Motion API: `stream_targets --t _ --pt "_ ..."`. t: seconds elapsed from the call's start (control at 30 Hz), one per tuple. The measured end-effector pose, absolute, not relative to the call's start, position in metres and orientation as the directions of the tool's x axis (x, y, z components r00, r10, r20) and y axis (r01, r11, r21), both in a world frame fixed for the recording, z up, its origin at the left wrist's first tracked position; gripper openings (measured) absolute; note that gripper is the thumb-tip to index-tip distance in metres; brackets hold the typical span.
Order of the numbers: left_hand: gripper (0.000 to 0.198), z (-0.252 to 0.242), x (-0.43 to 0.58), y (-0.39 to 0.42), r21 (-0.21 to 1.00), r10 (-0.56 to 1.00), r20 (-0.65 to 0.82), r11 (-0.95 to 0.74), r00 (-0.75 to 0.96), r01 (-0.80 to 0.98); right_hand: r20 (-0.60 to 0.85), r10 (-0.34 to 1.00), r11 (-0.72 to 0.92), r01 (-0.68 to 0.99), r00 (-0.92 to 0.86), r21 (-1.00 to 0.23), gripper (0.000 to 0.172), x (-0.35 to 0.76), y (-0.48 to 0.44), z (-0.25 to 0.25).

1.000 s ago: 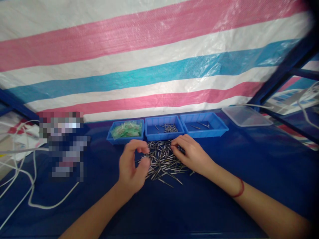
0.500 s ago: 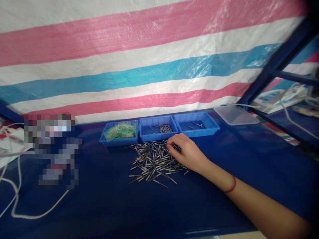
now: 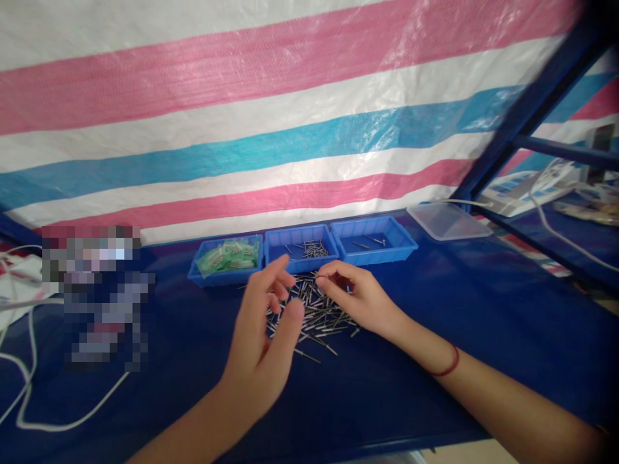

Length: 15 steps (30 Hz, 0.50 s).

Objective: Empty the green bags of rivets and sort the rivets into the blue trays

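A loose pile of metal rivets (image 3: 316, 316) lies on the dark blue table in front of three blue trays. My left hand (image 3: 265, 328) is over the pile's left side, thumb and fingers apart, holding nothing. At the pile's upper right, my right hand (image 3: 360, 293) has thumb and index finger pinched together; what is between them is too small to make out. The left tray (image 3: 224, 278) holds green bags of parts, the middle tray (image 3: 300, 262) several rivets, and the right tray (image 3: 374, 256) a few.
A clear plastic lid (image 3: 449, 221) lies behind at the right. White cables (image 3: 62, 426) curl at the left near pixelated items. A striped plastic sheet (image 3: 271, 148) hangs behind the trays, and a blue metal frame (image 3: 546, 103) stands at the right.
My left hand has come into view from below, over the pile. My right hand stays pinched at the pile's upper right. The whole view has shifted slightly.
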State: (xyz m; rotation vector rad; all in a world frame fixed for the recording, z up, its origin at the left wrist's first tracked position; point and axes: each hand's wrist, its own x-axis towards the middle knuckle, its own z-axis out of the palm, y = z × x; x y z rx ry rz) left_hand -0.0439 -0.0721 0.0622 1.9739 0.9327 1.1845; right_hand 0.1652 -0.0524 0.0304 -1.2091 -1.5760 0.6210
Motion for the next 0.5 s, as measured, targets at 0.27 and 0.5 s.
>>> stream_targets --t 0.27,0.5 --pt "0.023 0.028 -0.012 -0.027 0.798 0.814 0.238 -0.475 0.53 0.371 0.319 0.948 0.315 0.123 0.01 -0.941 0.016 0.155 -0.057 0.027" --pt "0.021 0.028 -0.013 -0.032 0.779 0.815 0.225 -0.48 0.534 0.404 0.349 0.937 0.341 0.193 0.011 -0.92 0.014 0.155 -0.061 0.031"
